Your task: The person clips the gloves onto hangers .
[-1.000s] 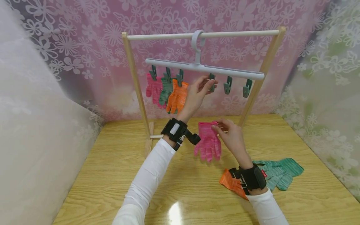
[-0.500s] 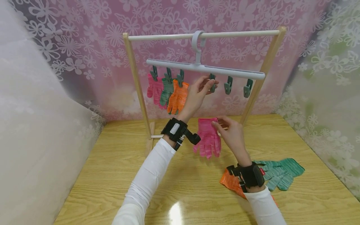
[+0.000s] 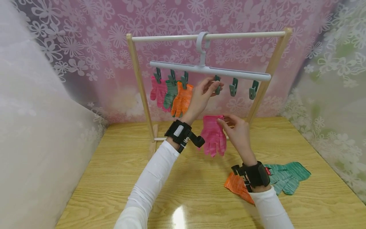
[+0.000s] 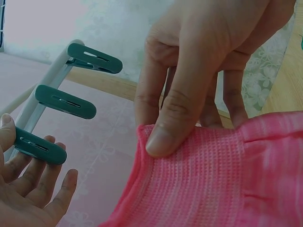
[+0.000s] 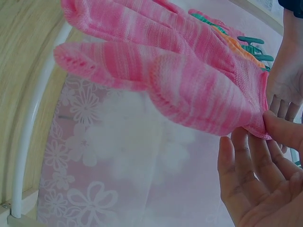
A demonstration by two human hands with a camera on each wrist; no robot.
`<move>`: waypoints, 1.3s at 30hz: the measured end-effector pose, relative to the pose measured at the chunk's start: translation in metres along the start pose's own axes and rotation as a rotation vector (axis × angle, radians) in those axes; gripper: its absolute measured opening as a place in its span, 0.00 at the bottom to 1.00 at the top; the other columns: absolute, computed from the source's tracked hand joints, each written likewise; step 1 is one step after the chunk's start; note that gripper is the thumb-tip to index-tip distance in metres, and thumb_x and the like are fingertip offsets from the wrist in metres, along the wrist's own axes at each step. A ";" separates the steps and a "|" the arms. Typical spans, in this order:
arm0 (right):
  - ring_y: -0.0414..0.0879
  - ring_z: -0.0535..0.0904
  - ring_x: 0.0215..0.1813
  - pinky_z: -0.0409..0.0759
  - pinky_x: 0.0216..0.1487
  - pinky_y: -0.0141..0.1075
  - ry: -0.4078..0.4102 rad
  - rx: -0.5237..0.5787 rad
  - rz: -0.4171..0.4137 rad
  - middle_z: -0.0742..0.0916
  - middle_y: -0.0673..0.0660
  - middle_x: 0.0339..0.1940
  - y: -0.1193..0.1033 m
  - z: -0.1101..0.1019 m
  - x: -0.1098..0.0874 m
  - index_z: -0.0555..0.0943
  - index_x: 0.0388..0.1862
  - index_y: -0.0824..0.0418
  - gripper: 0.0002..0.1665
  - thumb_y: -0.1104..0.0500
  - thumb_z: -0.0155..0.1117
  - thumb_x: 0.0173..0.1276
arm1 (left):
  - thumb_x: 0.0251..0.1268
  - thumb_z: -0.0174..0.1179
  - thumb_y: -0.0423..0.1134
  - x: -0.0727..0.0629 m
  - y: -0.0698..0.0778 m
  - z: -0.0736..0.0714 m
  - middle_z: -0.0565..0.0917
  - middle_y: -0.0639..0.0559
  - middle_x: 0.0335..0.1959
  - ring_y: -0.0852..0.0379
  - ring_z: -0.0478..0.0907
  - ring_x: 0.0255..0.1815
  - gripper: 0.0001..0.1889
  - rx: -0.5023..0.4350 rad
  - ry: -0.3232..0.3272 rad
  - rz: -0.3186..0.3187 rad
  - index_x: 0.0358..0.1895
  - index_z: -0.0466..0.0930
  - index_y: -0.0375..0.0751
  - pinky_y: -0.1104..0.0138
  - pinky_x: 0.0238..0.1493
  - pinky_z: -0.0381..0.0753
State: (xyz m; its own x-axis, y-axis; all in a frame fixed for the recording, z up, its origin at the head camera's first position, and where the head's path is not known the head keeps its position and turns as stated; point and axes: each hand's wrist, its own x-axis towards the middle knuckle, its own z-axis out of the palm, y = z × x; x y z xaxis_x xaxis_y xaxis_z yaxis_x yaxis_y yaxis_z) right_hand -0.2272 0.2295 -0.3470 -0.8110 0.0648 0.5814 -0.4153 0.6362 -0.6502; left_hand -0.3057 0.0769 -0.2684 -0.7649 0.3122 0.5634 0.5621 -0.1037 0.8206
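Pinching a dark green, oblong plastic clip (image 3: 218, 88) between thumb and fingers, the left hand (image 3: 202, 94) was raised at a long pale grey plastic hanger (image 3: 246, 75). Whether the clip's jaws were parted could not be told. The right hand (image 3: 238, 128), below and to the right of the left, gripped a pink striped knitted glove (image 3: 213, 136) by one corner of its cuff, thumb on one face. The glove hung to the left of the right hand, fingers downward, its cuff below the clip and apart from it.

To the left of the left hand, three like clips bore a hanging pink glove (image 3: 157, 90), a green glove (image 3: 170, 94) and an orange glove (image 3: 183, 99), overlapping in that order with orange foremost. Two further clips (image 3: 233, 87) hung to the right of the left hand. Above both hands, the hanger was hooked on the white rail (image 3: 243, 35) of a light wooden rack (image 3: 138, 79). Nearer the person than the right hand, a flat orange glove (image 3: 238, 187), partly covered by the right forearm, and a flat green glove (image 3: 293, 175) lay on the wood-grain bench (image 3: 128, 178).
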 end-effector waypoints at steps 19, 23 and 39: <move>0.57 0.89 0.40 0.75 0.38 0.16 0.079 -0.010 -0.014 0.90 0.64 0.42 -0.011 -0.006 0.020 0.86 0.50 0.67 0.16 0.57 0.70 0.71 | 0.81 0.53 0.38 -0.001 0.004 0.001 0.85 0.39 0.54 0.53 0.84 0.54 0.16 -0.051 -0.002 -0.028 0.62 0.76 0.34 0.68 0.57 0.82; 0.58 0.89 0.40 0.72 0.38 0.13 0.085 -0.001 -0.009 0.90 0.65 0.41 -0.013 -0.007 0.022 0.86 0.50 0.68 0.16 0.57 0.69 0.72 | 0.81 0.52 0.39 -0.001 0.006 0.000 0.85 0.38 0.54 0.52 0.84 0.54 0.17 -0.059 -0.002 -0.036 0.64 0.74 0.34 0.69 0.56 0.82; 0.60 0.88 0.43 0.73 0.39 0.14 0.111 0.027 0.001 0.89 0.66 0.44 -0.016 -0.006 0.030 0.85 0.53 0.69 0.17 0.57 0.67 0.74 | 0.81 0.53 0.40 0.000 0.005 -0.001 0.85 0.40 0.55 0.54 0.83 0.54 0.16 -0.075 -0.004 -0.060 0.63 0.75 0.35 0.68 0.57 0.81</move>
State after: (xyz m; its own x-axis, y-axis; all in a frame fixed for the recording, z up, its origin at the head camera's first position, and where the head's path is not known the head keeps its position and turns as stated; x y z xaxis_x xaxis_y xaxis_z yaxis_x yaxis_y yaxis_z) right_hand -0.2418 0.2260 -0.3159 -0.7614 0.1509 0.6305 -0.4270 0.6151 -0.6628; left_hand -0.3028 0.0758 -0.2641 -0.7954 0.3233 0.5127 0.4900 -0.1551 0.8578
